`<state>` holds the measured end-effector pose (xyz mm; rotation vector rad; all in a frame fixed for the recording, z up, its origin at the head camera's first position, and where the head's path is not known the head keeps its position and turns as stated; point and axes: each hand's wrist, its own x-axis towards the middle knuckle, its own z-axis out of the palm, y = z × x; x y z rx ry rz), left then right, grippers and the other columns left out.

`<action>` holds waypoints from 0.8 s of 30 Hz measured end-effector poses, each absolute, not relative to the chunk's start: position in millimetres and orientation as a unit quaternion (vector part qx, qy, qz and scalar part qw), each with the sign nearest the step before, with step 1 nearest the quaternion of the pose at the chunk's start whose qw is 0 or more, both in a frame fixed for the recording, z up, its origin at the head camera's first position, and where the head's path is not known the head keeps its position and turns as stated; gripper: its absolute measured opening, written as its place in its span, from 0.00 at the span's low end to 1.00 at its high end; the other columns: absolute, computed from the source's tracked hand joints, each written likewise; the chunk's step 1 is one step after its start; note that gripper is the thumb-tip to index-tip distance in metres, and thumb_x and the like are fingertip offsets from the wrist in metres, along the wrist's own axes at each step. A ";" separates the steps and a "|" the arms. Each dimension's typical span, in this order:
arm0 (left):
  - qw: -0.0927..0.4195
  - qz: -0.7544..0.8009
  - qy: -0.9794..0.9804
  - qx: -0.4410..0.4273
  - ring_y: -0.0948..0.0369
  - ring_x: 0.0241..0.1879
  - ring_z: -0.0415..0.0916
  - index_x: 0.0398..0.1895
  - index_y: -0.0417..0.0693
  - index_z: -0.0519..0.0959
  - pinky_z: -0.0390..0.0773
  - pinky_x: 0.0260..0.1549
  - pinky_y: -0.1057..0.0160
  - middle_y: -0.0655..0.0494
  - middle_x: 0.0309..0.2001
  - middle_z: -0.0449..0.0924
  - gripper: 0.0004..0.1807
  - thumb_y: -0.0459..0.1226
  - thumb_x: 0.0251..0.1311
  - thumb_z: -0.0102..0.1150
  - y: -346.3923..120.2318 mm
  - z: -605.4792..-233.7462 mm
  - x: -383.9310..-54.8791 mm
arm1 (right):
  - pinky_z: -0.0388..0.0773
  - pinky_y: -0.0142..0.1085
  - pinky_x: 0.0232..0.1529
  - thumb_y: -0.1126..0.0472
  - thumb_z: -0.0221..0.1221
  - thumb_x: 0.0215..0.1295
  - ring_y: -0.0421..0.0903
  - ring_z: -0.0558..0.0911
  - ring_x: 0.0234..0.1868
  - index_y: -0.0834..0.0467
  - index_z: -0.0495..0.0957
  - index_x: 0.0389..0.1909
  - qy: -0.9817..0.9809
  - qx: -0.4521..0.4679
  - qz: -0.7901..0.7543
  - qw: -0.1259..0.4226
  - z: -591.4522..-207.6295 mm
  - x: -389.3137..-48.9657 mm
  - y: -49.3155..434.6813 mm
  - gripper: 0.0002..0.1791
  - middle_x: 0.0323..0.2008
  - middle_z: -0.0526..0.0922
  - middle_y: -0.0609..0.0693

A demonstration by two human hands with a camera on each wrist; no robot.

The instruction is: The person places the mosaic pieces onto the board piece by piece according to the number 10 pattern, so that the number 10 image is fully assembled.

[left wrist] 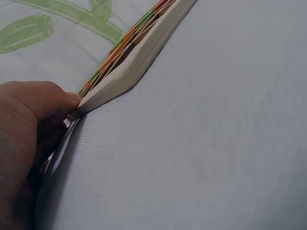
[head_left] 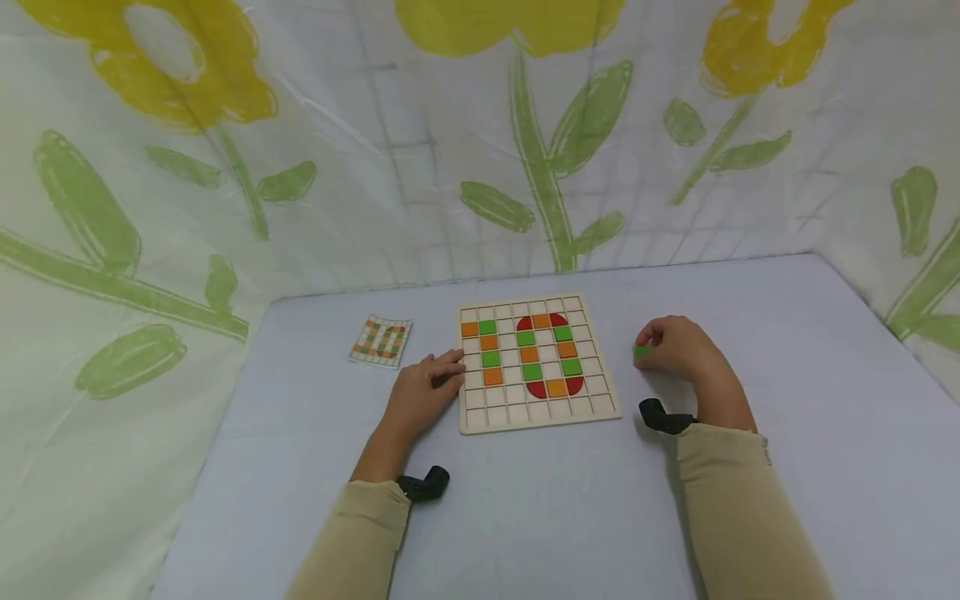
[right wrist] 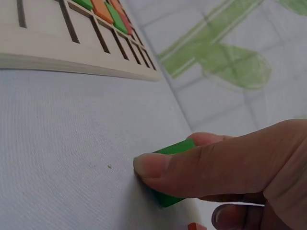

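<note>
A wooden grid board (head_left: 502, 417) lies on the table, with square orange and green tiles and rounded red corner pieces set in its cells in the shape of a 10. At its left edge rests my left hand (head_left: 422, 397), thumb and fingertips touching the side. The left wrist view shows that thumb (left wrist: 57, 100) against the board's pale rim. Right of the board, my right hand (head_left: 681, 353) pinches a green square tile (right wrist: 173, 147) between thumb and finger, low over the table. The tile's far side is hidden by the fingers.
A small printed card (head_left: 381, 341) with a matching coloured grid lies left of the board. Part of an orange-red piece (right wrist: 196, 226) shows at the bottom of the right wrist view. Behind the white table (head_left: 540, 517) hangs a flower-painted sheet (head_left: 420, 200).
</note>
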<state>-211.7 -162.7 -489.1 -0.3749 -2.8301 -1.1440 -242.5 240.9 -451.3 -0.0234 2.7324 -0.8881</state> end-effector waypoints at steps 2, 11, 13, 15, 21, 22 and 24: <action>0.032 -0.373 -0.919 -0.122 0.58 0.65 0.72 0.48 0.50 0.86 0.62 0.73 0.54 0.62 0.60 0.79 0.12 0.40 0.63 0.65 -162.7 -489.6 -212.2 | 0.71 0.38 0.35 0.58 0.68 0.56 0.52 0.75 0.38 0.59 0.81 0.36 0.942 -0.003 -0.312 0.121 -451.3 -243.0 236.6 0.11 0.36 0.80 0.54; 0.030 -0.378 -0.918 -0.120 0.59 0.65 0.72 0.47 0.50 0.87 0.62 0.73 0.54 0.62 0.60 0.79 0.11 0.40 0.63 0.65 -163.2 -490.6 -214.0 | 0.79 0.42 0.45 0.57 0.62 0.67 0.51 0.79 0.47 0.54 0.84 0.51 0.919 -0.077 -0.377 0.086 -433.5 -234.6 171.0 0.14 0.49 0.85 0.53; 0.027 -0.379 -0.917 -0.119 0.58 0.66 0.71 0.47 0.51 0.87 0.62 0.73 0.53 0.63 0.60 0.79 0.11 0.40 0.63 0.65 -163.3 -490.3 -213.5 | 0.80 0.40 0.43 0.59 0.62 0.67 0.48 0.80 0.45 0.53 0.84 0.52 0.911 -0.120 -0.384 0.090 -431.8 -229.7 144.5 0.14 0.46 0.85 0.50; 0.026 -0.380 -0.917 -0.118 0.57 0.66 0.71 0.48 0.50 0.86 0.62 0.72 0.52 0.62 0.60 0.79 0.11 0.40 0.63 0.65 -163.1 -489.5 -212.8 | 0.81 0.39 0.42 0.60 0.63 0.65 0.45 0.80 0.42 0.52 0.85 0.50 0.909 -0.152 -0.377 0.091 -432.2 -224.2 117.9 0.13 0.42 0.86 0.46; 0.024 -0.380 -0.917 -0.117 0.57 0.66 0.71 0.47 0.50 0.86 0.62 0.72 0.53 0.62 0.60 0.79 0.11 0.41 0.63 0.64 -163.0 -487.4 -212.3 | 0.82 0.37 0.43 0.58 0.69 0.58 0.38 0.83 0.38 0.48 0.87 0.37 0.926 -0.198 -0.313 0.073 -437.7 -208.5 67.8 0.06 0.33 0.87 0.38; 0.025 -0.381 -0.917 -0.119 0.57 0.66 0.71 0.47 0.50 0.86 0.62 0.72 0.53 0.62 0.60 0.79 0.11 0.41 0.63 0.64 -163.3 -487.3 -212.4 | 0.82 0.37 0.42 0.58 0.69 0.58 0.38 0.83 0.38 0.47 0.87 0.36 0.927 -0.203 -0.307 0.072 -439.0 -207.1 64.2 0.05 0.32 0.87 0.38; 0.026 -0.382 -0.916 -0.122 0.57 0.66 0.71 0.47 0.50 0.86 0.63 0.72 0.53 0.62 0.60 0.79 0.11 0.40 0.63 0.64 -163.8 -487.5 -212.6 | 0.81 0.36 0.41 0.58 0.69 0.58 0.38 0.83 0.37 0.47 0.88 0.34 0.929 -0.212 -0.296 0.067 -443.0 -205.9 59.0 0.04 0.32 0.87 0.37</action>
